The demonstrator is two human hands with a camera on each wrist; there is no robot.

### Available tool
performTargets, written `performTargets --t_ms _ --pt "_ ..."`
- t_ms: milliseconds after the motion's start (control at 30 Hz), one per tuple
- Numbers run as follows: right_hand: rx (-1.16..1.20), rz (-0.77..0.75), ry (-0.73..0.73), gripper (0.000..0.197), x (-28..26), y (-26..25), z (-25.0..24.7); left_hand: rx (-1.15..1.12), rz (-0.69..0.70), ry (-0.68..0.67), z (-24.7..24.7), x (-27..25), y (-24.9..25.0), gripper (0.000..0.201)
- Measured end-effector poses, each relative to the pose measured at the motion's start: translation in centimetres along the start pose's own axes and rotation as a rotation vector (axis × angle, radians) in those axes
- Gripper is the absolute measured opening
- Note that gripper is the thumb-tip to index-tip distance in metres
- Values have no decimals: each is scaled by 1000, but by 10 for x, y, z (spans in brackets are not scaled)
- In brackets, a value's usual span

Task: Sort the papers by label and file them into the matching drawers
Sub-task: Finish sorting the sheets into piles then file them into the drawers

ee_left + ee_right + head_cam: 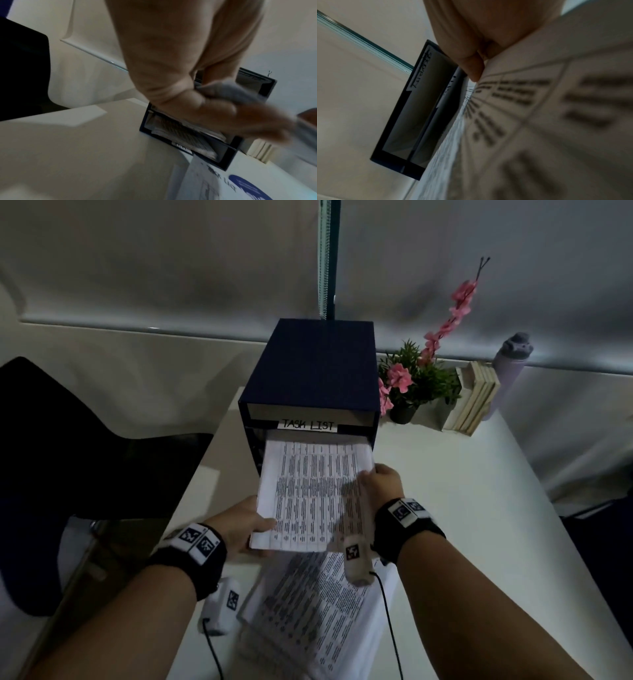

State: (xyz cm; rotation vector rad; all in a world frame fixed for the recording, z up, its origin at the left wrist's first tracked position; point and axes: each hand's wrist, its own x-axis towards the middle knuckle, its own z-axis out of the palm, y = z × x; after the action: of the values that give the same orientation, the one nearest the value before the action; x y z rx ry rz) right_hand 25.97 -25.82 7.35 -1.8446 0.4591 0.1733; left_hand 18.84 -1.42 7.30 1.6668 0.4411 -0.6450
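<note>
A dark blue drawer box (315, 364) stands on the white table (479, 508), with a "TASK LIST" label (307, 425) on its front. I hold a printed sheet (308, 491) level in front of it, and its far edge sits at the opening just under that label. My left hand (260, 529) pinches the sheet's near left corner, thumb on top. My right hand (371, 474) grips its right edge. The right wrist view shows the sheet (539, 121) close up beside the drawer box (397, 121). More printed papers (308, 611) lie in a loose stack under my wrists.
A potted plant with pink flowers (411, 381), a row of books (476, 398) and a grey bottle (510, 361) stand to the right of the box. A black chair (68, 440) is off the table's left edge. A wall runs behind.
</note>
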Motion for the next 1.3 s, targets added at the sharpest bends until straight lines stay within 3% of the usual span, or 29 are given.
performTargets --t_ms 133,267,400,600,733,833,933,1000,1067,1133,1300 --pt "46 -6 -115 43 35 7 14 115 107 221 -18 23 25 32" --pt "-9 46 -233 20 -4 -20 4 161 207 341 -24 54 49 34" --pt "-213 -5 -18 16 6 -18 4 301 126 344 -26 72 60 43" --pt "35 50 134 10 21 -23 24 140 170 546 -26 100 73 20" --pt "180 142 173 16 35 -26 31 166 196 635 -21 99 84 9" --pt "190 131 191 21 40 -21 41 187 186 642 -23 108 86 22" --pt "89 62 195 22 42 -23 46 187 269 634 -21 114 88 29" --pt "16 3 191 20 42 -26 43 179 257 595 -16 111 89 25" --pt "-46 -33 181 27 43 -27 38 224 239 689 -9 104 86 11" --pt "-117 -58 169 27 40 -24 31 204 250 694 -6 106 77 8" --pt "-216 -54 110 30 25 11 17 37 360 608 6 92 43 42"
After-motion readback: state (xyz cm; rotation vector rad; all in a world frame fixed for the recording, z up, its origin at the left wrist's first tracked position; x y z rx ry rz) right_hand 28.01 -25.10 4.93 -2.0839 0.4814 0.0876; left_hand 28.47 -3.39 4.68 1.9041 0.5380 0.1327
